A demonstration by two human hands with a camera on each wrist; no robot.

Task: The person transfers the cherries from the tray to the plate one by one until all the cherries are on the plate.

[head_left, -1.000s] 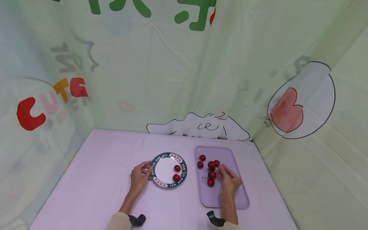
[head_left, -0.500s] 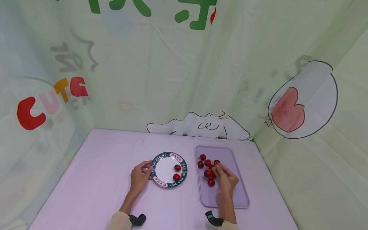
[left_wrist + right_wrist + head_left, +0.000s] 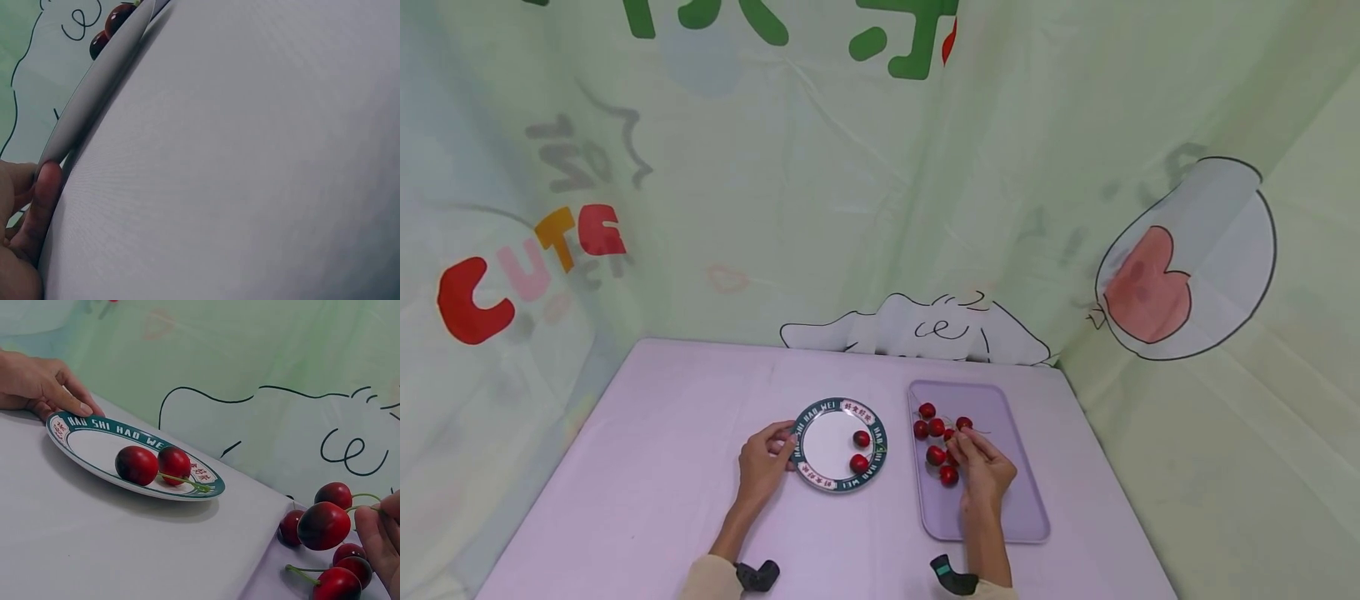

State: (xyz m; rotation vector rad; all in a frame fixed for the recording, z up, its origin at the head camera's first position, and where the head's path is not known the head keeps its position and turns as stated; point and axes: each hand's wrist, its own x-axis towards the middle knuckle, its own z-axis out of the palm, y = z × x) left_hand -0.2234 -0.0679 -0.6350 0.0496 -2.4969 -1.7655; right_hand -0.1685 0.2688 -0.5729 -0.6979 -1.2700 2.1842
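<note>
Cherries (image 3: 324, 526) | glossy deep red, green-stemmed | plate (image 3: 831, 447) | white, teal-rimmed

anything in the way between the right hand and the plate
Only low things: between the right hand and the plate lie some cherries and the purple tray's left rim. Past that rim, nothing visible blocks the way.

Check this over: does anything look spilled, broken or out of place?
Nothing stands out. Two round red cherries sit on the round white plate with a dark-green rim, which the left hand grips; more lie on the rectangular purple tray, where the right hand pinches a thin green stem.
</note>
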